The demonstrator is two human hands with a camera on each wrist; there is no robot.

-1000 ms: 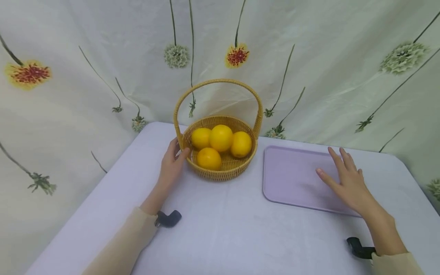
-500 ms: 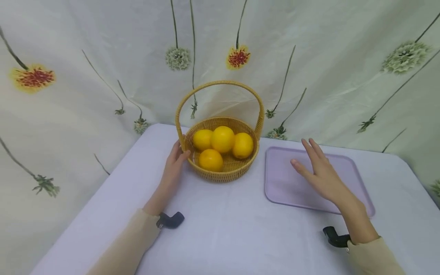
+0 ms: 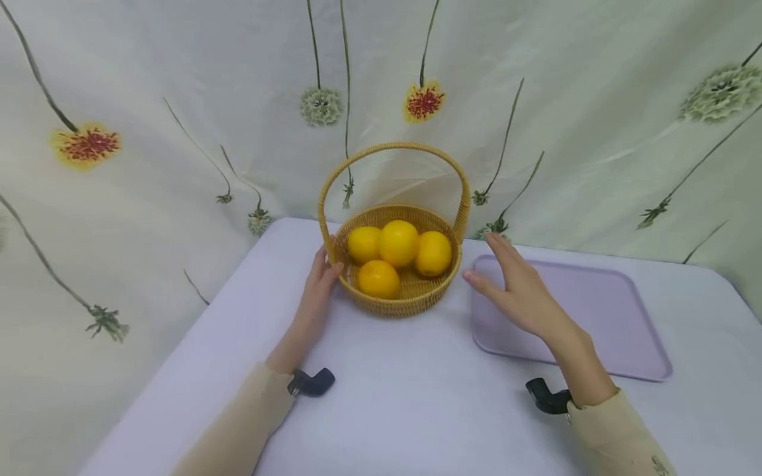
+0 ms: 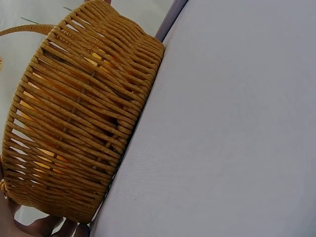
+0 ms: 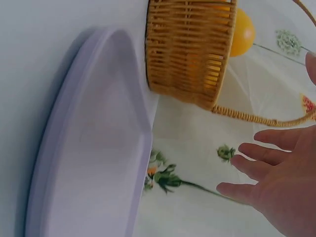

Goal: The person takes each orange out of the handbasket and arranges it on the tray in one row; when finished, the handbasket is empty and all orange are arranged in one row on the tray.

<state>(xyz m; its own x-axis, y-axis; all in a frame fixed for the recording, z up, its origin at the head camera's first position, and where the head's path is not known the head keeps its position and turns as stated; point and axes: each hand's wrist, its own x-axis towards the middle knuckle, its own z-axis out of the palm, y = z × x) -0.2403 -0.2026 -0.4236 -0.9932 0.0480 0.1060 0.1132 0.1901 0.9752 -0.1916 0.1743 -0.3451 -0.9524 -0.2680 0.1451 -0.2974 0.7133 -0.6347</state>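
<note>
The left hand [image 3: 312, 297] grips the left side of the basket [image 3: 411, 307] at the foot of the handle [image 3: 393, 147], thumb over the near rim and fingers round the outside; the right hand [image 3: 524, 297] holds nothing, its fingers extended and its thumb spread apart from them, raised above the tray's left side and just short of the basket without touching it. Nearest are two beige sleeves, the left sleeve [image 3: 238, 423] and the right sleeve [image 3: 619, 433], with a black mount [image 3: 313, 382] at the left wrist and another black mount [image 3: 548, 396] at the right one. Both forearms stretch over the white-covered table [image 3: 405, 396] toward its far edge. The lilac tray [image 3: 595, 311] lies flat toward the table's far right corner, its left end near the basket but apart from it. The basket stands upright close to the far edge, nearer the far left corner than the right. Inside sit four yellow fruits [image 3: 378, 279]: one by the near left wall, three in a row behind it. The handle arches over them. Past the table's far edge hangs a pale cloth [image 3: 268, 119] with a pattern of long-stemmed flowers [image 3: 424, 102].
</note>
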